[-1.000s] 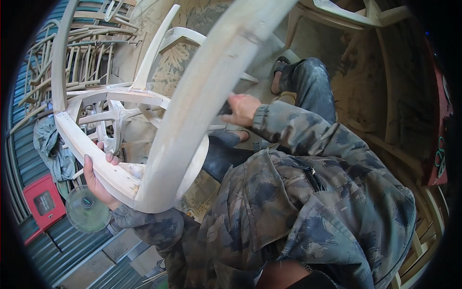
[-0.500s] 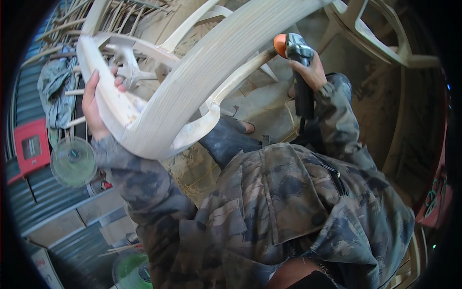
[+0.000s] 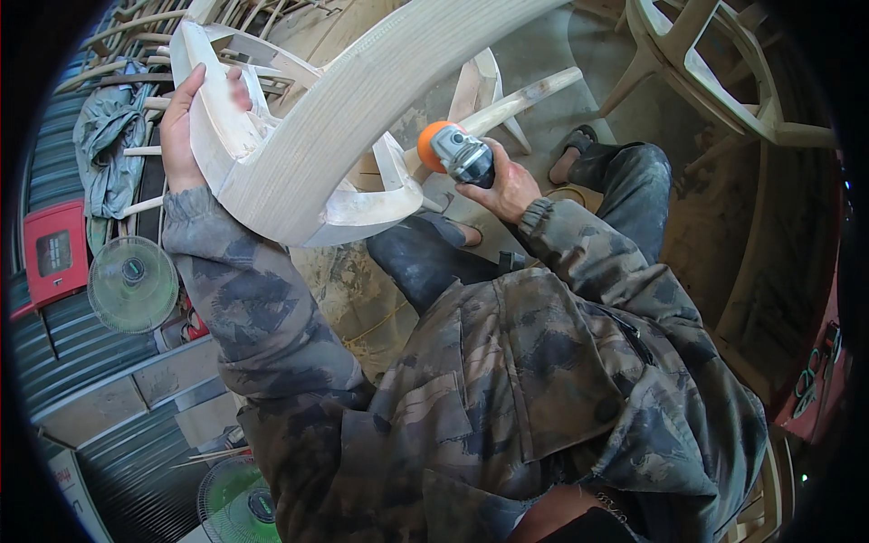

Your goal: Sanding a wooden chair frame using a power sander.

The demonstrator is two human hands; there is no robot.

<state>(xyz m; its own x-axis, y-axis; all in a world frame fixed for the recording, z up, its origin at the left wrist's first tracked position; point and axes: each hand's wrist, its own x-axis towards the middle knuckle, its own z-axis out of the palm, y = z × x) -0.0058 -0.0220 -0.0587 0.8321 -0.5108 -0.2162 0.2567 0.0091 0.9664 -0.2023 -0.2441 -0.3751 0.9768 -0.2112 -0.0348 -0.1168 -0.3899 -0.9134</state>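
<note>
A pale, unpainted wooden chair frame (image 3: 353, 118) is tilted up in front of me, its wide curved rail slanting across the view. My left hand (image 3: 186, 127) grips the frame's left member, thumb on one face and fingers curled round behind. My right hand (image 3: 507, 184) is wrapped round an angle grinder (image 3: 464, 154) with an orange disc. The disc is close to a wooden leg (image 3: 525, 100) of the frame; whether it touches the wood I cannot tell. The grinder's rear body is hidden behind my hand and sleeve.
Another wooden chair frame (image 3: 715, 81) stands at the far right. To the left are a red box (image 3: 56, 253), a fan (image 3: 133, 282), a hanging grey-blue cloth (image 3: 109, 149) and several wooden sticks. A second fan (image 3: 237, 502) is at the lower left. Scissors (image 3: 807, 380) hang at the right.
My right hand has brought the grinder left and nearer to me along the leg. The chair frame has shifted slightly, and my left hand has moved up with it.
</note>
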